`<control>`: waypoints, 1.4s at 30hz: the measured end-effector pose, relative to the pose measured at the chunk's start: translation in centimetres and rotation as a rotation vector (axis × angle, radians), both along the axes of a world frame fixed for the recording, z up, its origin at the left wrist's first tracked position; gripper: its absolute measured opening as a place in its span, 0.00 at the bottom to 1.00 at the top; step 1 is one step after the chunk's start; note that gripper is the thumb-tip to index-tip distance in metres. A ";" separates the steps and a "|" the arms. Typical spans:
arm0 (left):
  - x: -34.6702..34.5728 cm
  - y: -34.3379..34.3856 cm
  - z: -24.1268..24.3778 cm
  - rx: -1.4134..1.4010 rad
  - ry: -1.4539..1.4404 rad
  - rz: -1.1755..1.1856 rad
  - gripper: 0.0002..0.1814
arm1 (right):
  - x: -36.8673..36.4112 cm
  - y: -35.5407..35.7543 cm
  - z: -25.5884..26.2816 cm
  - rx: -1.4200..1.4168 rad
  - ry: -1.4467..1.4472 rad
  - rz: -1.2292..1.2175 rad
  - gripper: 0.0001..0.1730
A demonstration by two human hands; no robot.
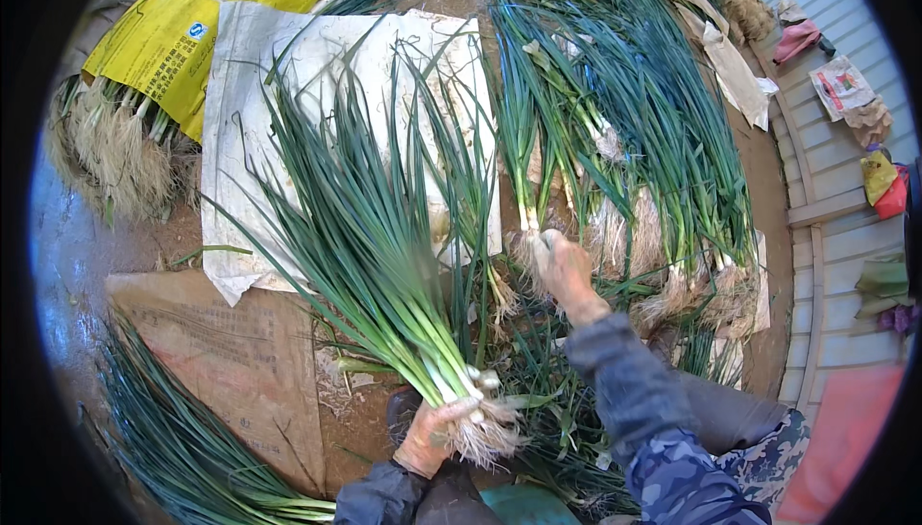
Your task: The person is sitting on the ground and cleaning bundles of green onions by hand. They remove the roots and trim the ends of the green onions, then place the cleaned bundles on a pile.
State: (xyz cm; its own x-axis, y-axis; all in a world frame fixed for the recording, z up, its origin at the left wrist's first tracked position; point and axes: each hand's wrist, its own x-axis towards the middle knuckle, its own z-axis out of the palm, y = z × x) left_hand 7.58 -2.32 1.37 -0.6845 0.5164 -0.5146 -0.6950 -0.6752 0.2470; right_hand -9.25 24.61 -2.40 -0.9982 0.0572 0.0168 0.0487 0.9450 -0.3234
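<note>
My left hand (432, 428) is closed around the white lower stems of a large bunch of green onions (403, 309). Their leaves fan away up and to the left, and the pale roots (486, 435) hang out past my fingers. Further forward and to the right, my right hand (565, 265) grips the root end of a pair of green onion stalks (528, 193) at the left edge of a big heap of green onions (634, 107). A smaller loose clump of green onions (475, 222) lies between the two hands, roots toward me.
A white woven sheet (245, 114) lies ahead, partly under the leaves. At the upper left, a yellow printed sack (238, 28) covers rooty onions (119, 143). Brown sacking (216, 366) and more green onions (187, 438) are at lower left. A panelled wall (828, 193) rises at right.
</note>
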 end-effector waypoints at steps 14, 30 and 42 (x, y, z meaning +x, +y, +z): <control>-0.5 2.0 -0.4 -0.011 -0.044 0.011 0.21 | 7.4 -6.7 5.1 -0.994 -0.892 -0.082 0.22; 1.0 0.9 1.2 -0.083 -0.006 0.071 0.24 | 12.8 -7.2 6.8 0.064 0.186 0.497 0.18; 1.4 0.0 -0.2 -0.014 -0.073 0.150 0.22 | 13.8 -11.3 13.3 -0.795 -0.537 0.700 0.18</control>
